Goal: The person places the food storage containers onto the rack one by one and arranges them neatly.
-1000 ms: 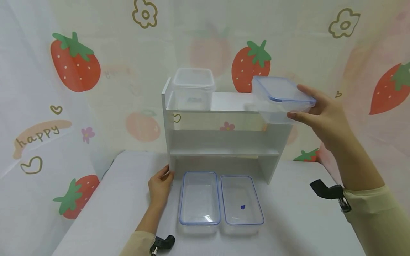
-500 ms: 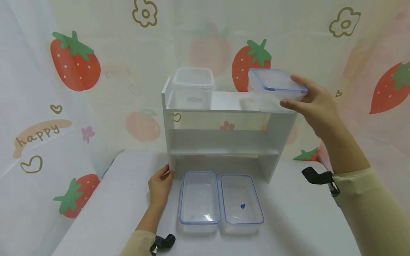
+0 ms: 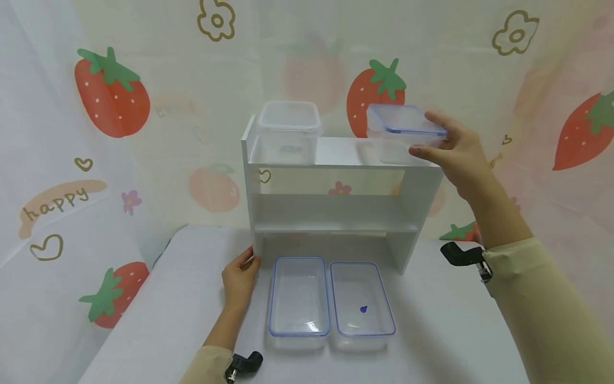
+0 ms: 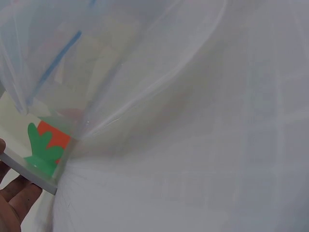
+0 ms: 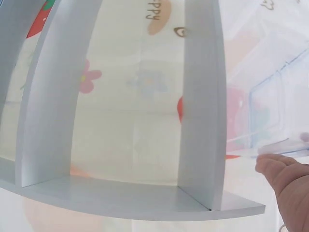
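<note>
My right hand (image 3: 458,154) grips a clear food container (image 3: 400,141) by its right end, thumb low in front and fingers at its blue-edged lid. The container is at the right end of the white shelf's (image 3: 331,213) top board; whether its base touches the board I cannot tell. In the right wrist view, fingers (image 5: 285,179) press against the clear container (image 5: 270,96). Low at the shelf's left side, my left hand (image 3: 239,280) holds the edge of the upright panel. The left wrist view shows that panel edge (image 4: 31,174) between thumb and fingers.
Another clear container (image 3: 290,136) with a whitish lid stands at the top board's left end. Two blue-rimmed containers (image 3: 299,298) lie side by side on the white table (image 3: 431,320) before the shelf; the right one bears a small blue mark (image 3: 363,309).
My right hand has carried the container leftward and slightly up from in front of the shelf's right end to over the top board. The left hand has stayed on the panel.
</note>
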Available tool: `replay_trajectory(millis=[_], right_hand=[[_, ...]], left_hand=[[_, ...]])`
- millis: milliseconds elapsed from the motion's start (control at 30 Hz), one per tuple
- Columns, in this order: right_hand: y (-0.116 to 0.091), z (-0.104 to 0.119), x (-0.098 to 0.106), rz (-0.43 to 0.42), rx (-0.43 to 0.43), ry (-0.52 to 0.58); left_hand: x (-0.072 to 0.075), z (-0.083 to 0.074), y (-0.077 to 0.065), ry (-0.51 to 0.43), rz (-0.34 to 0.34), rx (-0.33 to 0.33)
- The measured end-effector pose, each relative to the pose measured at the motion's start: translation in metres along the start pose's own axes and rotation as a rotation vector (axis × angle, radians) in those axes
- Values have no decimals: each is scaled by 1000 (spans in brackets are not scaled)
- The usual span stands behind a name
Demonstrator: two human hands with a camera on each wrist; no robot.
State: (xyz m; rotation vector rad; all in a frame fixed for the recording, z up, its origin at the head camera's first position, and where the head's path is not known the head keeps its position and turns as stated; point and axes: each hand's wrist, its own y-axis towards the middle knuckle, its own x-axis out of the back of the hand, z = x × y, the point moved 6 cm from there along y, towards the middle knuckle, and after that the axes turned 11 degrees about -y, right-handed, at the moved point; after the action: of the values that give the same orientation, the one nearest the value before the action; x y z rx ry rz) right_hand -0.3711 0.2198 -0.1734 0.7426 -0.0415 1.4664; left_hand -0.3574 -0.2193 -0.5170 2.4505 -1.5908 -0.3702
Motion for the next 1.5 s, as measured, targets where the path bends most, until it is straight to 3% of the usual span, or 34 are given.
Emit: replay_trajectory(millis=[333,700,1500], right_hand=[[14,-13,-7,-15,-10,-38],[17,-20,-15,2,-57,-105],[25,-36,-23,26,-91,-83]], left_hand=[[0,1,-1,3,-7,-21],[0,4,-1,0,-10,-1],[0,-1,-1,-27,7,1]])
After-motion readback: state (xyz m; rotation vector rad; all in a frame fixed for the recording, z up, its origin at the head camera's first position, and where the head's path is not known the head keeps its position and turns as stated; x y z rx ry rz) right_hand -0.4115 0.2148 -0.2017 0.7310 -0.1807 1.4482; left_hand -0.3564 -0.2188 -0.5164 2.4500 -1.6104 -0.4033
